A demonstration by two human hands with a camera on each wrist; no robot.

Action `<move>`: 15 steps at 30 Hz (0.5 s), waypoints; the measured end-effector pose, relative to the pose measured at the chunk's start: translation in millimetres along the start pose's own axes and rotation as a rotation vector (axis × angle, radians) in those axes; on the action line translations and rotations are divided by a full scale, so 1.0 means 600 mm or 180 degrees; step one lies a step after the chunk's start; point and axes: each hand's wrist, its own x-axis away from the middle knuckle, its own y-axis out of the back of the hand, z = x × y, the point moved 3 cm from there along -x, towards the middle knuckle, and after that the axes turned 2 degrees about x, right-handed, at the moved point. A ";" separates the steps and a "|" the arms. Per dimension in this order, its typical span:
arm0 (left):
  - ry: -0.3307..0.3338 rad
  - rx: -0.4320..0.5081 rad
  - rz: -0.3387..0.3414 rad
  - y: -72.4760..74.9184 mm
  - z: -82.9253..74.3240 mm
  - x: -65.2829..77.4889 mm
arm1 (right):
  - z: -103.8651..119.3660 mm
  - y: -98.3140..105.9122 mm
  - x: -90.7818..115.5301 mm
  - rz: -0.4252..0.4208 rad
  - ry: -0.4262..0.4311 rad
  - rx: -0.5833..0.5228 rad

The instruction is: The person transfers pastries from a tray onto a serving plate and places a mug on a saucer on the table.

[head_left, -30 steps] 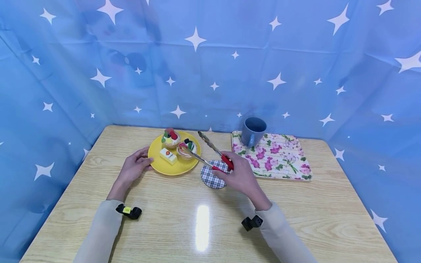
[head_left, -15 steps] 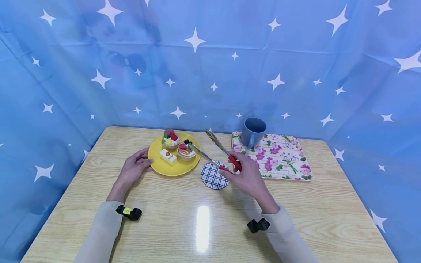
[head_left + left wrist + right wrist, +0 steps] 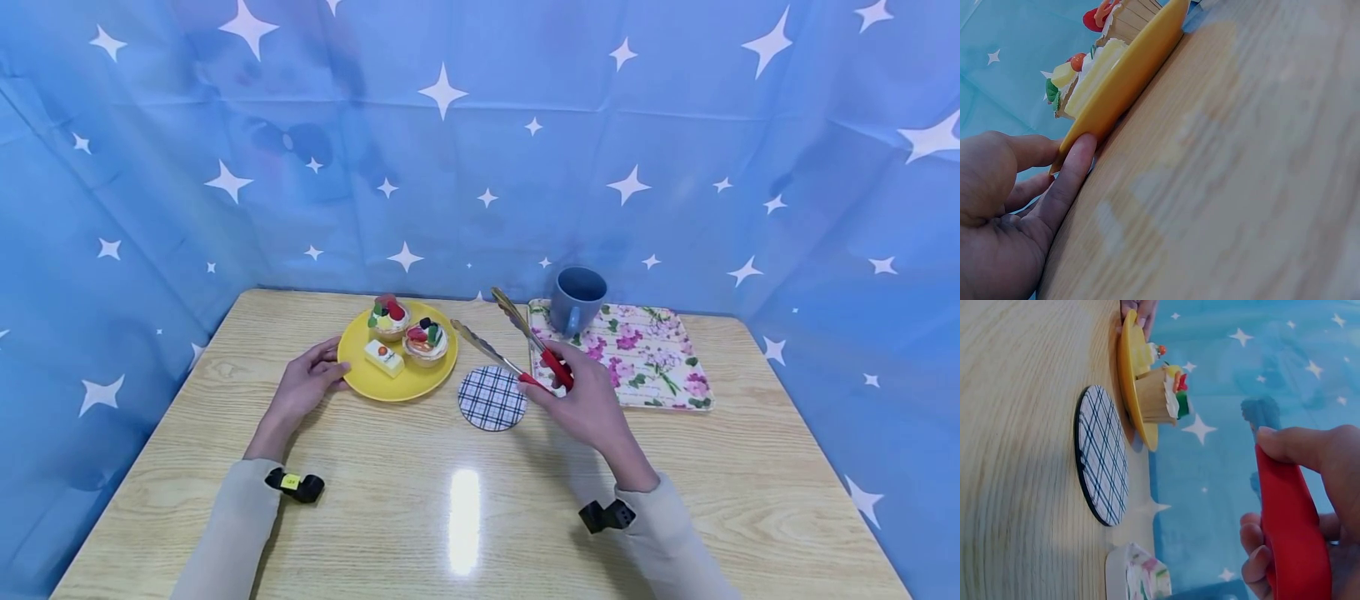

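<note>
On the yellow plate [image 3: 420,386] sit two fruit-topped cupcakes [image 3: 389,317] and a small pale cake slice [image 3: 384,357] with a red-orange topping. My left hand [image 3: 302,385] pinches the plate's left rim between thumb and fingers, as the left wrist view shows close up. In my right hand [image 3: 588,406] is a pair of metal tongs [image 3: 517,317] with red handles [image 3: 1291,519]. The arms of the tongs are spread, pointing forward and left above the table, and nothing is between their tips. Part of the handles is hidden by my fingers.
A round plaid coaster [image 3: 491,398] lies between the plate and my right hand. Behind that hand, a floral tray [image 3: 660,350] carries a blue mug [image 3: 579,300] at its left end. A starry blue curtain [image 3: 480,167] borders the back and sides of the wooden table [image 3: 375,500].
My right hand has moved right with the tongs, away from the near cupcake, and the tips now hover past the plate's edge. The left hand and the plate stay put.
</note>
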 end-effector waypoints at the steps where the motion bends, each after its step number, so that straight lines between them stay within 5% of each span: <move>1: -0.0002 -0.0009 -0.0005 0.000 -0.001 0.000 | -0.001 0.002 0.000 -0.0007 0.0005 -0.0006; 15: -0.0019 0.0000 0.0012 0.000 -0.003 0.004 | -0.021 0.027 0.009 -0.0147 -0.0002 0.0048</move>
